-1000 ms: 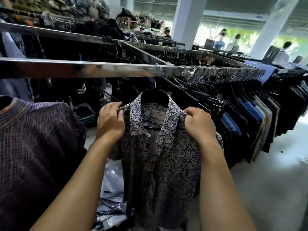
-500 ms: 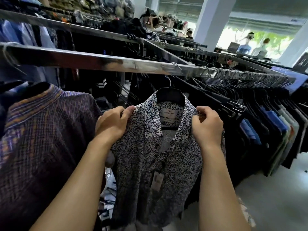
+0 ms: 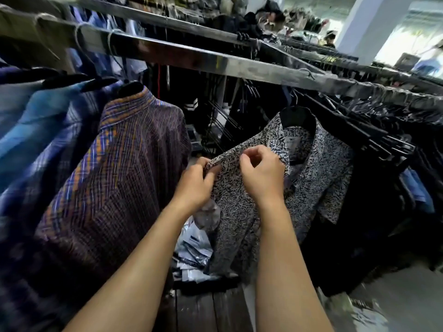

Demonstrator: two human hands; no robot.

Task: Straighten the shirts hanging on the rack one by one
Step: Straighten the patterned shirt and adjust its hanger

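Patterned shirt point(image 3: 318, 178) hangs on a black hanger point(image 3: 298, 118) from the steel rail point(image 3: 239, 65), right of the rail's middle, tilted. Left hand point(image 3: 196, 185) pinches fabric at the shirt's shoulder edge, fingers curled. Right hand point(image 3: 263, 178) sits just beside it, pinching the same fold near the collar. Purple plaid shirt point(image 3: 115, 176) hangs apart, toward the rail's left end. Crumpled plastic bags point(image 3: 194, 245) lie below.

Two hands: one left hand point(image 3: 194, 185), one right hand point(image 3: 262, 173). One leaf-print shirt point(image 3: 311, 178) at 2 o'clock. One checked shirt point(image 3: 124, 168), purple and orange, at 9 o'clock. About three blue shirts point(image 3: 36, 121) at 10 o'clock, overlapping. Two metal rails point(image 3: 191, 59) plainly visible at 12 o'clock. The dark garments point(image 3: 383, 236) at 3 o'clock are too tightly packed to count.
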